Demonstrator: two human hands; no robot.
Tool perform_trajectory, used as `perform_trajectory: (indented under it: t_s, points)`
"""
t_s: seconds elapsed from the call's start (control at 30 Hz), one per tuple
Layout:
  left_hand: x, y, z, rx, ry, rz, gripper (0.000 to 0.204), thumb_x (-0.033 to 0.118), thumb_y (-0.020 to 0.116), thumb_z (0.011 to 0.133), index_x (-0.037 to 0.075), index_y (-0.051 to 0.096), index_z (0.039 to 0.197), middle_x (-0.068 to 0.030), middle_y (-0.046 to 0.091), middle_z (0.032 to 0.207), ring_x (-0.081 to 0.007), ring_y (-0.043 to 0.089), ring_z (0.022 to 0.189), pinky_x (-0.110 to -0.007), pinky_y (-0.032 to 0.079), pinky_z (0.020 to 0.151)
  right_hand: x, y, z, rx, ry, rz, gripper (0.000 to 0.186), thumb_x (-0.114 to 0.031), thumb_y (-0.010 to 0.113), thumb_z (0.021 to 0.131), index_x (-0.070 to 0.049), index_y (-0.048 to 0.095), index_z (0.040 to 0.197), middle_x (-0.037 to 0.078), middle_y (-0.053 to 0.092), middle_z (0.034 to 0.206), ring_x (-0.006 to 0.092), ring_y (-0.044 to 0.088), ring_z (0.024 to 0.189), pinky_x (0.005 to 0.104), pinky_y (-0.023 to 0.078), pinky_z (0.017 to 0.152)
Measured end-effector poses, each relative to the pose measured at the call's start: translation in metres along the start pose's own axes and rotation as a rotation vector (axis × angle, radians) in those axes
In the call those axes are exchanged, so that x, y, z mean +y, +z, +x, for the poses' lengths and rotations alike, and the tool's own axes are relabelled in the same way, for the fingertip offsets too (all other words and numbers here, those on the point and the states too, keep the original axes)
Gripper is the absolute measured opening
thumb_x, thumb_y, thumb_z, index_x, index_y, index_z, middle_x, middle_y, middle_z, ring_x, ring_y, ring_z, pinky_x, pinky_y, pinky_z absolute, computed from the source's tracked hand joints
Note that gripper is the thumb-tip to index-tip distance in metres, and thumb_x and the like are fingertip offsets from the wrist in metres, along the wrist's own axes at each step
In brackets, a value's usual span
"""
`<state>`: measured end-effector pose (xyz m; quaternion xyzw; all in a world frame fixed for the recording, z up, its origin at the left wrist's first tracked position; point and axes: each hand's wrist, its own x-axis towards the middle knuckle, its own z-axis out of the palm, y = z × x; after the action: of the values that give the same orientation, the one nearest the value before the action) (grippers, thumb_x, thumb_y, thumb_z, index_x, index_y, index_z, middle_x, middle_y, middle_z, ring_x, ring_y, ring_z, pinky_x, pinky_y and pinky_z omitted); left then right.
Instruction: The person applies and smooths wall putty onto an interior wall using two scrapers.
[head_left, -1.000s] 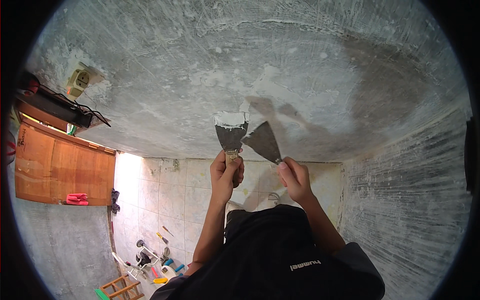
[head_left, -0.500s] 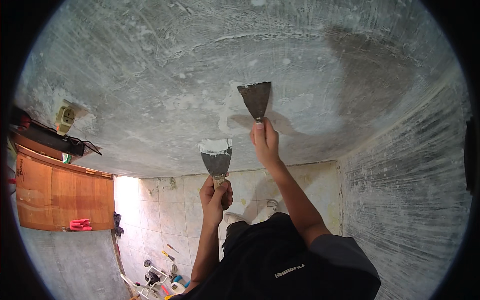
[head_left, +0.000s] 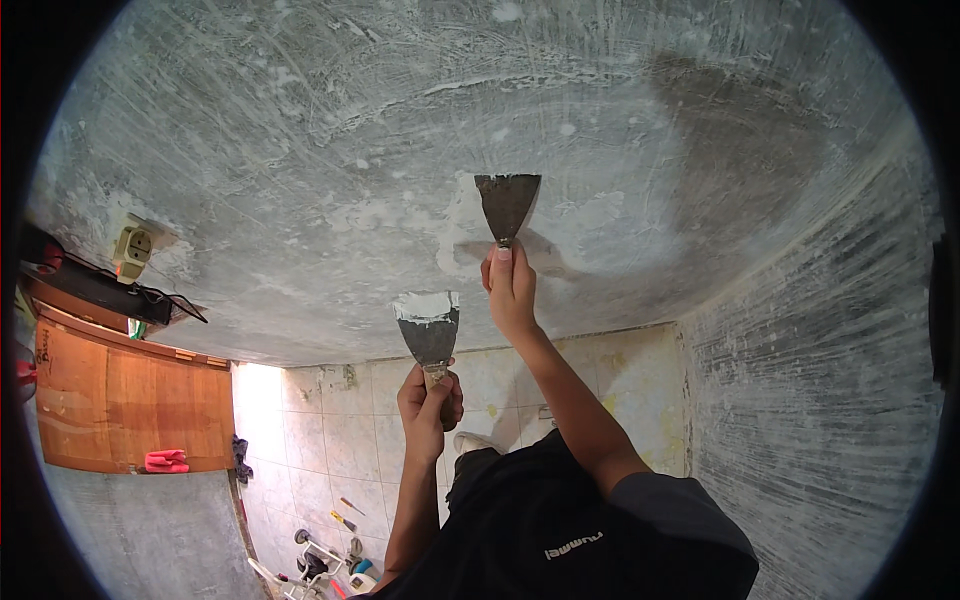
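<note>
My right hand (head_left: 513,295) grips a dark, worn putty knife (head_left: 508,205) by its handle. The wide end of that blade meets the grey wall (head_left: 350,130), right of a whitish smear of filler (head_left: 452,235). Lower and to the left, my left hand (head_left: 430,405) is closed round the handle of a second putty knife (head_left: 430,338), its blade pointing up. White filler (head_left: 428,306) coats this blade's upper end. The second blade looks apart from the wall. My fingers hide most of both handles.
A socket box (head_left: 133,250) with a cable juts from the wall at left, above a wooden cabinet (head_left: 135,395) bearing a pink cloth (head_left: 166,461). Tools and a white-framed object (head_left: 310,560) lie on the tiled floor (head_left: 345,440). Another wall (head_left: 800,400) rises at right.
The right-hand putty knife has shifted slightly down and left, its blade edge now more level. My left hand and its putty knife sit a little lower. Both hands keep their grip.
</note>
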<state>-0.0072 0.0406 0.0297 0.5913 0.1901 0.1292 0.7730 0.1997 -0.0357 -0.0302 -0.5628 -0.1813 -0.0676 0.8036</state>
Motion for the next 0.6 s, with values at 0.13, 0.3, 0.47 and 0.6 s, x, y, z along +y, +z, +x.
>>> perform_trajectory:
  t_s: [0.13,0.3,0.47,0.6]
  points:
    - [0.003,0.003,0.002,-0.021,0.000,0.003,0.025,0.010,0.058,0.100,0.001,0.064,0.122,-0.0043,0.063,0.077,-0.0082,0.051,0.051,-0.023,0.041,0.046,0.026,-0.004,-0.016,0.030,0.060,-0.053,0.035,-0.032,0.042,0.115,-0.004,0.049,0.094,0.000,0.049,0.065,0.0094,0.045,0.057,0.0298,0.036,0.054]
    - [0.006,-0.003,0.001,-0.019,-0.021,0.015,0.025,0.011,0.057,0.098,0.000,0.063,0.121,-0.0048,0.063,0.080,-0.0107,0.054,0.055,-0.025,0.044,0.046,0.008,0.000,-0.023,-0.003,0.019,0.042,0.035,-0.031,0.041,0.115,-0.005,0.048,0.093,0.001,0.049,0.064,0.0098,0.044,0.056,0.0299,0.036,0.054]
    - [0.007,-0.003,0.002,-0.046,-0.001,0.002,0.026,0.010,0.057,0.098,0.001,0.063,0.121,-0.0053,0.062,0.080,-0.0112,0.054,0.055,-0.026,0.044,0.046,0.003,0.003,-0.005,-0.020,0.041,0.060,0.033,-0.031,0.041,0.115,-0.006,0.050,0.096,-0.002,0.044,0.068,0.0057,0.042,0.057,0.0253,0.034,0.051]
    - [0.011,0.000,0.003,-0.055,-0.020,-0.018,0.026,0.010,0.056,0.098,0.000,0.062,0.121,-0.0059,0.062,0.081,-0.0118,0.054,0.055,-0.026,0.044,0.045,0.034,-0.011,-0.036,-0.002,0.077,-0.027,0.034,-0.030,0.042,0.115,-0.005,0.049,0.093,-0.001,0.046,0.066,0.0075,0.043,0.057,0.0282,0.035,0.053]
